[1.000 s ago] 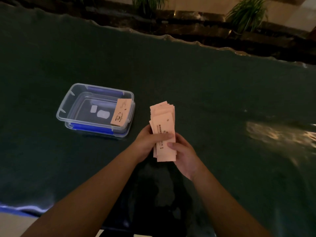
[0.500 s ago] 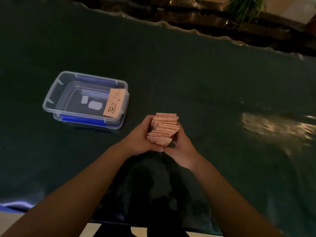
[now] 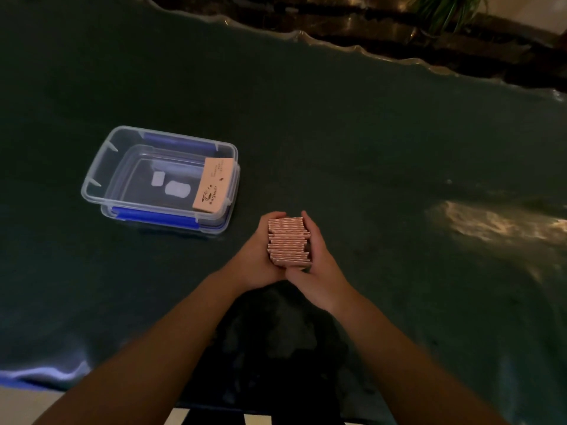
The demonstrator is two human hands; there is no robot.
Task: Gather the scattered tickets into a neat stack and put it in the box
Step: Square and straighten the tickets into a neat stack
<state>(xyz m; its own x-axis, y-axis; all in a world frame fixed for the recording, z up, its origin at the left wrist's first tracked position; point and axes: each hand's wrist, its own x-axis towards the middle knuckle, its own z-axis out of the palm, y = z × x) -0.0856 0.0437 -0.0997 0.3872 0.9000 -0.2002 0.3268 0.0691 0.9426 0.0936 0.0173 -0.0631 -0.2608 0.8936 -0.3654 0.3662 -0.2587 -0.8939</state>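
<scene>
- Both bare forearms reached forward from the bottom edge of the view and converged toward the middle.
- The left hand (image 3: 256, 256) was cupped, palm turned inward, fingers curled round the far end of the ticket stack (image 3: 288, 242).
- The right hand (image 3: 319, 265) mirrored it, palm inward, pressed against the stack's other side.
- The heels of the two hands met below the stack.

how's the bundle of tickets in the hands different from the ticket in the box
The bundle is many tickets pressed between the left hand and right hand, edges up; the single ticket shows its printed face. The bundle is outside the box; the single ticket leans against the box's right wall. Both are pink.
</scene>
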